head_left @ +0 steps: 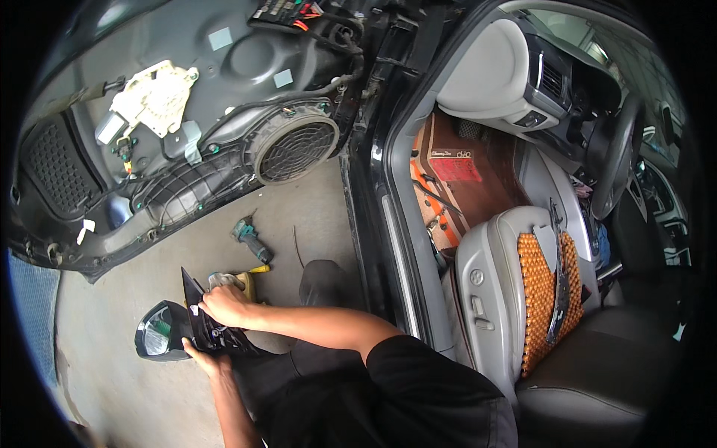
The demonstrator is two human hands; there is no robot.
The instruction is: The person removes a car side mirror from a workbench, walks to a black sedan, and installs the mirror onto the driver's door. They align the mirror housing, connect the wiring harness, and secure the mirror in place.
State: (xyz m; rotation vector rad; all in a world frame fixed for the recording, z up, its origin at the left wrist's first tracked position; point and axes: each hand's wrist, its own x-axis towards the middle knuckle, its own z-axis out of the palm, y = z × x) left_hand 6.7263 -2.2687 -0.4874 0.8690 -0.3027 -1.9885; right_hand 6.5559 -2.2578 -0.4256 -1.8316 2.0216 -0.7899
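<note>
A black car side mirror [157,332] with its mounting base is held low over the floor, in front of my body. My left hand [208,360] grips it from below, thumb side against the housing. Curled over the upper edge of the mounting base is my right hand [224,305], its fingers closed on the part; the fingertips are partly hidden. Just behind that hand lies a yellow object [246,284], mostly covered by my hand and arm. A teal cordless drill [252,240] rests on the floor a little farther off.
An opened car door [239,60] spans the far left, its inner trim off, showing a speaker [297,149] and wiring. To the right are the door sill [399,261], a car seat [485,269] with a beaded cover [534,299] and a brown floor mat [478,149].
</note>
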